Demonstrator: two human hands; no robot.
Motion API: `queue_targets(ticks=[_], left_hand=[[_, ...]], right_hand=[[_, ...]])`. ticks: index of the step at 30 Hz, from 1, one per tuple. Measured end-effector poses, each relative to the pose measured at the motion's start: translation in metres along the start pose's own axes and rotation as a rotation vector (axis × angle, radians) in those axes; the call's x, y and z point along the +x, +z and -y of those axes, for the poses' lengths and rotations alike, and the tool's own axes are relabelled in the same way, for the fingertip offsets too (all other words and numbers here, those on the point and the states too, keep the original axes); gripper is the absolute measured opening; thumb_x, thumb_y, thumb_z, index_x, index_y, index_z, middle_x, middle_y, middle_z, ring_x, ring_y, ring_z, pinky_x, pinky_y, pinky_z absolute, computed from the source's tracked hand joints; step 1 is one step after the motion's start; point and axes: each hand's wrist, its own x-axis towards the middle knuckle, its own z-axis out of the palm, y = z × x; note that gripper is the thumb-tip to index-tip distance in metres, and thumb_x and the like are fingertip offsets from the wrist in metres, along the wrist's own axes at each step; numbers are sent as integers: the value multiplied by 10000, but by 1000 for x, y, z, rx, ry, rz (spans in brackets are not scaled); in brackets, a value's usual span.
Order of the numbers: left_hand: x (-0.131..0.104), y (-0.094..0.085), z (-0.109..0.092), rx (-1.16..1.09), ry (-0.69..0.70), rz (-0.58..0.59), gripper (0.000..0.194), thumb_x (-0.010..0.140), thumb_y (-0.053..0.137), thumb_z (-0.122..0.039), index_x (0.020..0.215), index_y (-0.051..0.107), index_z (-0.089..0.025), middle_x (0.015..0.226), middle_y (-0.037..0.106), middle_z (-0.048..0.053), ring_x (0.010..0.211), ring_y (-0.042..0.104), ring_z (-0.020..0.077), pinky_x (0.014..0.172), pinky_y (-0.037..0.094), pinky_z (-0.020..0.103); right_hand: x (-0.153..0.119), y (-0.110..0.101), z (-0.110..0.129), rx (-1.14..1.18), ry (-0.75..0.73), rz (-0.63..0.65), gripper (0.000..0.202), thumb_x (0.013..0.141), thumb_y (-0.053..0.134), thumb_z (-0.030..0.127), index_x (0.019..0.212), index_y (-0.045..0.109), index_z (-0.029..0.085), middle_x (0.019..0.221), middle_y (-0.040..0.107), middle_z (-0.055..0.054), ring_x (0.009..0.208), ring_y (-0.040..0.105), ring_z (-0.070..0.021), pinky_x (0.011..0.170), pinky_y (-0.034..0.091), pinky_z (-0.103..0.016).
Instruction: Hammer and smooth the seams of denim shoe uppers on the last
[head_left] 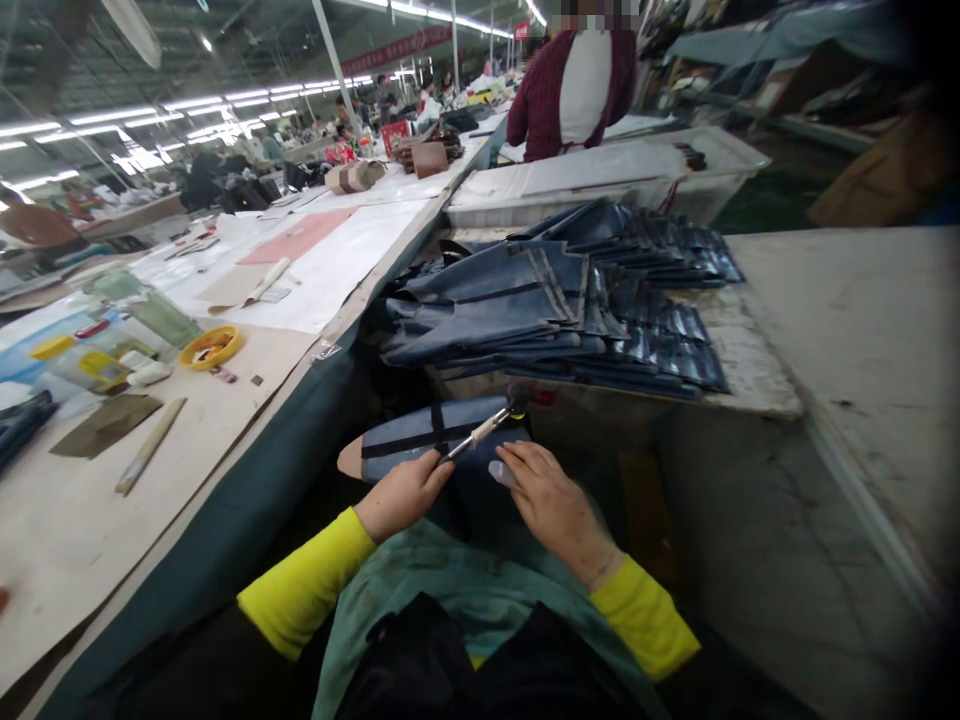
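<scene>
A long blue piece [401, 432] with black crossing strips and a tan rounded tip lies over my lap. My left hand [403, 492] rests at its near edge, thumb and fingers closed on a thin metal-ended tool [484, 430] that slants up to the right to a dark head. To the right, my right hand [547, 495] pinches a small translucent flat piece [502, 474] between thumb and fingers, just below the tool.
Stacked blue leather-like pieces [510, 290] lie on a bench ahead. At left, a long table [247, 390] holds jars, a yellow ring [211, 347] and a flat stick [151, 446]. A person in dark red [525, 110] stands beyond a plastic bin [727, 160].
</scene>
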Motion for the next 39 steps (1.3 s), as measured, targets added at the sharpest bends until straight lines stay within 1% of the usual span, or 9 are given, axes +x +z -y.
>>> queue_targets(ticks=[7, 12, 16, 21, 26, 30, 32, 35, 39], left_hand=[[-32, -7, 18, -161, -50, -107, 343, 922, 315, -470, 892, 518, -196, 668, 482, -33, 633, 477, 123, 593, 352, 228], [-69, -20, 37, -134, -159, -36, 338, 903, 362, -475, 893, 553, -196, 754, 579, -2, 705, 535, 146, 670, 389, 242], [-90, -24, 47, -181, -212, -188, 396, 915, 300, -488, 1010, 543, -189, 716, 561, -3, 654, 512, 139, 619, 389, 231], [-91, -22, 51, -161, -225, -58, 337, 889, 389, -478, 856, 564, -191, 706, 563, -11, 654, 510, 132, 627, 390, 225], [-92, -26, 53, -290, -237, -291, 386, 905, 315, -502, 1012, 527, -198, 598, 465, -48, 515, 417, 102, 494, 328, 199], [-91, -17, 58, -126, -239, -89, 354, 891, 351, -494, 860, 552, -204, 693, 571, -10, 643, 534, 138, 619, 398, 226], [-89, -16, 61, -95, -229, -72, 345, 887, 366, -490, 873, 561, -206, 742, 594, -4, 696, 552, 148, 655, 406, 229], [-92, -31, 70, -123, -259, -249, 385, 875, 369, -521, 964, 558, -198, 677, 549, -17, 628, 520, 139, 582, 395, 219], [-111, -81, 101, 97, -423, -524, 423, 846, 365, -564, 955, 563, -206, 622, 528, -23, 598, 529, 152, 569, 400, 230]], right_hand=[[-2, 2, -2, 20, 1, -5, 451, 808, 458, 92, 1249, 513, 164, 1235, 542, -88, 1190, 431, -221, 1007, 429, -386], [0, 3, -1, 28, -3, -17, 435, 811, 443, 98, 1231, 527, 175, 1211, 555, -88, 1169, 450, -226, 977, 454, -385], [3, 3, -1, 21, 2, -43, 419, 813, 445, 102, 1214, 542, 174, 1186, 565, -87, 1155, 458, -230, 972, 453, -384], [4, 3, -1, 18, -10, -24, 403, 827, 450, 117, 1217, 537, 169, 1189, 559, -87, 1149, 456, -229, 953, 467, -371], [2, 2, -3, 3, 6, -24, 410, 822, 457, 112, 1222, 532, 169, 1195, 555, -85, 1154, 450, -232, 967, 455, -380], [7, -2, -1, -1, 9, -30, 408, 811, 449, 95, 1200, 544, 175, 1166, 572, -86, 1125, 481, -225, 938, 476, -371], [13, -4, 4, -11, -5, -14, 381, 807, 457, 95, 1166, 565, 169, 1133, 588, -88, 1093, 505, -221, 919, 486, -367], [28, -5, 16, -14, -61, 33, 343, 816, 476, 108, 1141, 578, 147, 1117, 600, -93, 1069, 518, -216, 927, 475, -361], [48, 4, 35, 4, -164, 49, 350, 837, 483, 128, 1178, 557, 147, 1166, 590, -94, 1081, 512, -205, 932, 465, -340]])
